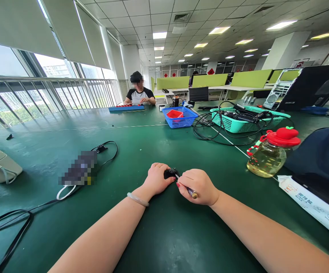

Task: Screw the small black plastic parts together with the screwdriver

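My left hand [158, 178] rests on the green table [67, 151], its fingers closed round a small black part [170, 173]. My right hand [198, 186] is closed on a thin tool [191, 191] with a brass-coloured end, and the tool's tip touches the black part. Both hands meet near the table's middle front. A pale bangle sits on my left wrist.
A bottle with a red lid [271, 153] and a dark bag [320, 159] stand at the right. A blue basket [180, 116] and a teal basket of cables [242, 119] lie farther back. A cable and lanyard [67, 189] lie left. A person [139, 93] sits at the far end.
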Demonstrator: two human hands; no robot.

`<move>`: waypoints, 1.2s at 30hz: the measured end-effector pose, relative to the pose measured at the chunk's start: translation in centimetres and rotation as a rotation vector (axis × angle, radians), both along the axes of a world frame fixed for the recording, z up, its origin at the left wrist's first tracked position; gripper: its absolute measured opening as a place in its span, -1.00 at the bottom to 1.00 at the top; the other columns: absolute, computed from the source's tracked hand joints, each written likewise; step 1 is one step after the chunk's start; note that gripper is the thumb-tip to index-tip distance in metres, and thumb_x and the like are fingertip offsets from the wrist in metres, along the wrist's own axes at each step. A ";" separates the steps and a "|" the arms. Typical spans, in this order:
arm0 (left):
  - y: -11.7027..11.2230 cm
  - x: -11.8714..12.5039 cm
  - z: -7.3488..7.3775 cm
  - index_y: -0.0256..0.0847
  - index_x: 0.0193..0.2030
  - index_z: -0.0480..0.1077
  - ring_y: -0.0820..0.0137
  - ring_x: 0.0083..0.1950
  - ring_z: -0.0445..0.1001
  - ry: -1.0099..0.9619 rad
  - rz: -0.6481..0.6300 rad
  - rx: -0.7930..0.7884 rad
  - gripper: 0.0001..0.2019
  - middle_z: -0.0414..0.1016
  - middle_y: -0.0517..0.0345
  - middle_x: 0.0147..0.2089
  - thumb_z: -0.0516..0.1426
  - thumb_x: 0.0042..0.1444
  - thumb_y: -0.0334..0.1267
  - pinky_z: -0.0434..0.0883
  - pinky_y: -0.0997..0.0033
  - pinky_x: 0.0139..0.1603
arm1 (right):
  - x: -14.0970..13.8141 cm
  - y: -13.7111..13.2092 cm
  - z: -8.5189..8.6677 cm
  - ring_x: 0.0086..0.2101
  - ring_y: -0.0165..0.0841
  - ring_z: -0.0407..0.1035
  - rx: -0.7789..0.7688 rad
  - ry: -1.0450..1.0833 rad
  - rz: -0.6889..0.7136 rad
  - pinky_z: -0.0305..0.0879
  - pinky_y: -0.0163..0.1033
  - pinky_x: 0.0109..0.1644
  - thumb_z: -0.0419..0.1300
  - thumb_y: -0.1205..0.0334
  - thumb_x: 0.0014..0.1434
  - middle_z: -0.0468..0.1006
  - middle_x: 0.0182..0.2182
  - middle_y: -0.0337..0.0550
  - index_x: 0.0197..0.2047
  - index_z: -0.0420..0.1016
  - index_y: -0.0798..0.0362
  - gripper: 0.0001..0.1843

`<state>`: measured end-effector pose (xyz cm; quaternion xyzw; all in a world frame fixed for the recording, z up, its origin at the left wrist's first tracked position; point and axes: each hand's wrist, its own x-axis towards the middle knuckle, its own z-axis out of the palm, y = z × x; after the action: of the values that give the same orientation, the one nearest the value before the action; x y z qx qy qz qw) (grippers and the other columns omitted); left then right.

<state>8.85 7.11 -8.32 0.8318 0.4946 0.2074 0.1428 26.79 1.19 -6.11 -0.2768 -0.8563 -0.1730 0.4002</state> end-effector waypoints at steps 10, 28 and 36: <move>0.0 0.0 0.2 -0.13 -0.06 0.49 0.15 0.22 0.30 -0.008 -0.019 -0.006 -0.73 0.53 0.07 0.06 0.21 0.08 -0.18 0.25 0.08 0.27 | 0.0 0.1 -0.2 -0.58 -0.45 0.07 0.003 -0.075 -0.004 -0.03 -0.27 -0.45 0.06 0.32 0.21 0.28 -0.63 -0.30 -0.55 0.31 0.02 -0.72; 0.1 -0.1 -0.2 -0.14 -0.01 0.50 0.13 0.24 0.29 -0.016 0.013 0.010 -0.67 0.51 0.05 0.11 0.22 0.08 -0.14 0.23 0.09 0.30 | 0.0 0.4 -0.2 -0.55 -0.43 0.12 -0.111 -0.005 0.019 -0.01 -0.28 -0.43 0.03 0.12 0.33 0.30 -0.61 -0.27 -0.53 0.41 0.03 -0.60; 0.1 -0.2 -0.2 -0.11 -0.02 0.50 0.13 0.25 0.28 -0.025 0.009 -0.009 -0.69 0.51 0.07 0.11 0.22 0.08 -0.13 0.24 0.07 0.29 | 0.0 0.1 -0.1 -0.59 -0.47 0.13 -0.127 0.015 -0.003 -0.02 -0.31 -0.44 0.05 0.12 0.32 0.31 -0.64 -0.29 -0.53 0.39 0.03 -0.61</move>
<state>8.66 7.24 -8.47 0.8262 0.4976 0.2162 0.1516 26.76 1.29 -6.25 -0.3041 -0.8621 -0.1168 0.3881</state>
